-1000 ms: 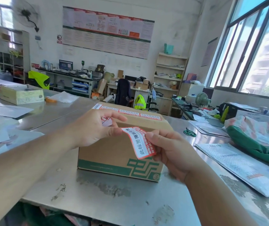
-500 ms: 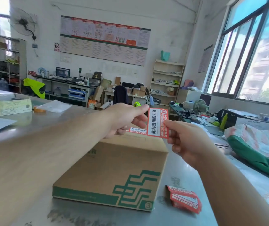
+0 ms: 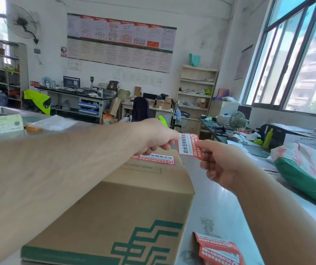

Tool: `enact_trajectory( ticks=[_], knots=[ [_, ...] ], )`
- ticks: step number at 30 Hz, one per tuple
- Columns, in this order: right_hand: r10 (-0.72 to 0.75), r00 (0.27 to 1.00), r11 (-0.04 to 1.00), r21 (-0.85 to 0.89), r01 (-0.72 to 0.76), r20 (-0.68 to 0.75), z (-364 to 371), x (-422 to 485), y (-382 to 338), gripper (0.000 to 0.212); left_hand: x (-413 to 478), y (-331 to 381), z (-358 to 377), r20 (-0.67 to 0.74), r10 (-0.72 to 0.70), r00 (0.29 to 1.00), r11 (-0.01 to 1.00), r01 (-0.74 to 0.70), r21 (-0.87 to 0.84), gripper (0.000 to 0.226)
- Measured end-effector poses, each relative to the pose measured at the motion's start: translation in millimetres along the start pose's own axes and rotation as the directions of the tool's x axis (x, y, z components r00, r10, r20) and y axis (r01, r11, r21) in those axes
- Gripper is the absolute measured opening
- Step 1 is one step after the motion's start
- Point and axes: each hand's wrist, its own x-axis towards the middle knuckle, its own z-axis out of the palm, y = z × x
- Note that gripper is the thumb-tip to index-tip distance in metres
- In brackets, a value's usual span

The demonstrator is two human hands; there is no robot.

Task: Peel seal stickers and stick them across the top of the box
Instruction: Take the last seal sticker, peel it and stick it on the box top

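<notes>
Currently: seal sticker (image 3: 189, 146), upright, pinched at opposite ends by left hand (image 3: 154, 136) and right hand (image 3: 218, 161); box (image 3: 126, 203) top directly below, far edge nearest.

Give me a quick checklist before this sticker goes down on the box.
1. Red and white seal sticker held by both hands, left hand and right hand: ok.
2. Sticker pulled flat, not folded on itself: ok.
3. Sticker over the far top edge of the brown cardboard box: not ok, it hangs in the air past the right corner.
4. Neighbouring stuck-on red seal sticker lies flat for alignment: ok.
5. Adhesive side clean: cannot tell, only the printed face shows.
6. Crumpled red backing strip on the metal table clear of the box: ok.
</notes>
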Motion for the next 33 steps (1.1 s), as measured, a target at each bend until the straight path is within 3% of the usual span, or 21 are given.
enact_trajectory(
  ticks=[11,17,23,29,31,33],
  knots=[
    [0.102,0.995,0.994,0.032,-0.102,0.014,-1,26,25,0.021,24,-2,20,0.067,-0.087,0.994,0.995,0.083,0.061,0.022],
    [0.104,0.995,0.994,0.015,-0.104,0.0,6,33,38,0.042,27,-4,17,0.022,-0.052,0.998,0.975,0.046,0.218,0.025],
    [0.094,0.996,0.995,0.037,-0.094,-0.006,10,35,46,0.02,30,-6,19,0.039,-0.064,0.997,0.959,0.051,0.28,0.023],
    [0.109,0.993,0.989,0.102,-0.112,0.038,16,37,55,0.017,29,-5,21,0.069,-0.042,0.997,0.949,0.018,0.314,0.03],
    [0.113,0.992,0.985,0.125,-0.12,0.064,18,38,58,0.023,29,-4,20,0.089,-0.065,0.994,0.932,0.028,0.361,0.034],
    [0.109,0.991,0.983,0.138,-0.119,0.081,20,38,62,0.041,28,-3,19,0.113,-0.104,0.988,0.915,0.05,0.399,0.034]
  ],
)
